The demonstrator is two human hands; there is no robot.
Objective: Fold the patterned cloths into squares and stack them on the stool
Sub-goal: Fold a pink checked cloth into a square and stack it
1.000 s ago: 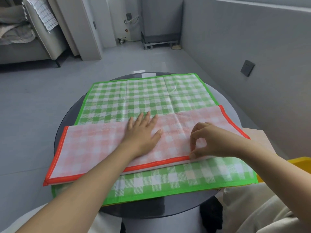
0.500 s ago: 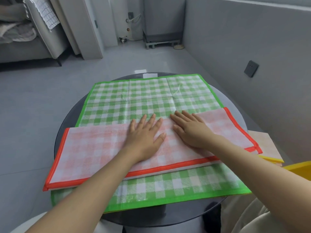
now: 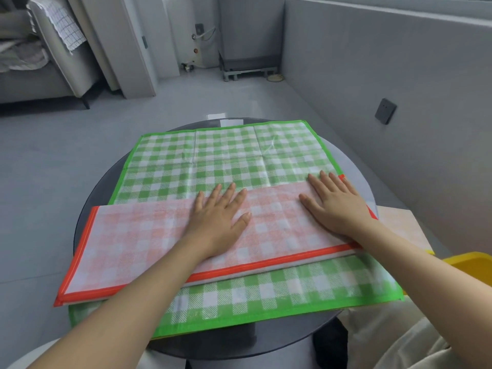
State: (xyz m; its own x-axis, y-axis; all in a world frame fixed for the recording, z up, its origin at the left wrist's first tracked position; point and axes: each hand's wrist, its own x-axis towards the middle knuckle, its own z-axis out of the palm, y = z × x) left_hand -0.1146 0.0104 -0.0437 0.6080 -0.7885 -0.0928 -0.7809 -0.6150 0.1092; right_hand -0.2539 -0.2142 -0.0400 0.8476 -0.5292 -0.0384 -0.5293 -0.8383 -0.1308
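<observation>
Orange-and-white checked cloth with orange border (image 3: 149,235) sits folded into a long strip across the middle of the frame, lying on a larger green-and-white checked cloth with green border (image 3: 226,158), spread flat. Both are on the round dark glass table (image 3: 87,222). Orange strip's doubled edge runs along its near side (layers slightly offset, white underside showing). Left hand (image 3: 218,222) flat on strip centre, fingers straight and spread wide. Right hand (image 3: 335,206) flat at the strip's right end, fingers straight, close together, tips reaching onto the green cloth. Neither grips anything. Pale wooden surface (image 3: 399,225) and yellow plastic bin (image 3: 471,265) at the right edge.
</observation>
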